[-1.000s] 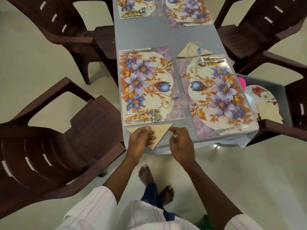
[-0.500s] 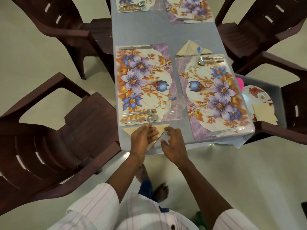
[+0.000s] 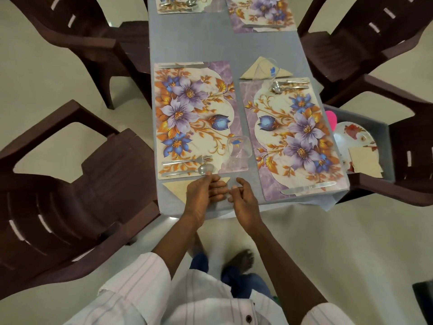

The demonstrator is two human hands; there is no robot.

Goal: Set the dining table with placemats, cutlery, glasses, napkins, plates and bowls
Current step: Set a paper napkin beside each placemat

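- Napkin (image 3: 174, 188) for the near-left place: is it down?
- Yes. It lies on the table (image 3: 199, 41) at the near edge, just below that placemat (image 3: 194, 118). The left hand (image 3: 203, 193) sits on it, fingers curled onto the fold. The right hand (image 3: 244, 200) is beside its tip, fingers loosely bent; I cannot tell whether it pinches anything.
- And beyond?
- Fork (image 3: 187, 159), spoon (image 3: 187, 171), knife (image 3: 180, 65) and glass (image 3: 239, 151) are on that mat. The right-hand mat (image 3: 293, 137) has cutlery, glass and napkin too. Two farther mats show at the top edge.
- What's left?
- Plates and bowls, I judge. None is on the table; a plate (image 3: 351, 134) waits in the grey bin (image 3: 387, 148) beside it.
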